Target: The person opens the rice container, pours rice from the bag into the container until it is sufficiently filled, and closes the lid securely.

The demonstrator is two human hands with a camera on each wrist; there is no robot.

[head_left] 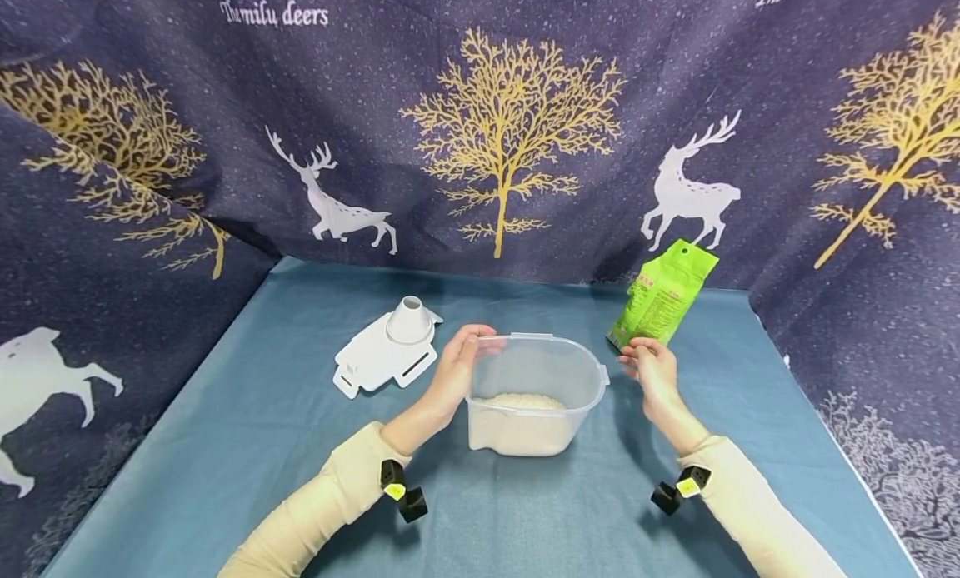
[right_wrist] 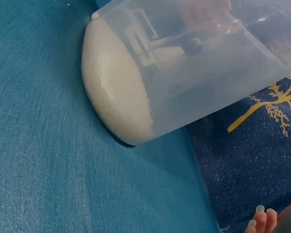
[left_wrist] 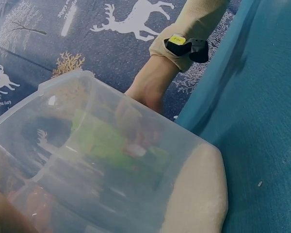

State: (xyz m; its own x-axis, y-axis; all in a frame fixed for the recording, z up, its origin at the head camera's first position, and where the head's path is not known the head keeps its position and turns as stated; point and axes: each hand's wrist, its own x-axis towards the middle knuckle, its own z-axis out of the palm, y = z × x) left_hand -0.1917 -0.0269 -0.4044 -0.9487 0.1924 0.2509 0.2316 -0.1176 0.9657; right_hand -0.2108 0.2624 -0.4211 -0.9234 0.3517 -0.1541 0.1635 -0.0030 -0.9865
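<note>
A translucent plastic container [head_left: 536, 378] stands on the table, its top uncovered, with white rice [head_left: 517, 432] filling its lower part. My left hand [head_left: 453, 366] grips its left rim, the fingers partly showing through the wall. In the right wrist view the rice [right_wrist: 114, 82] lies level in the container's base. To the right of the container, my right hand [head_left: 651, 370] is held apart from it with loosely bent fingers. Just beyond that hand is a green printed bag [head_left: 663, 299], tilted to the right; the hand overlaps its lower edge. Those fingertips [right_wrist: 260, 221] show nothing between them.
A white lid [head_left: 382, 353] with a cone-shaped spout piece [head_left: 410, 321] on it lies left of the container. Blue cloth [head_left: 247, 445] covers the table. A dark printed curtain [head_left: 540, 253] hangs along the back and sides.
</note>
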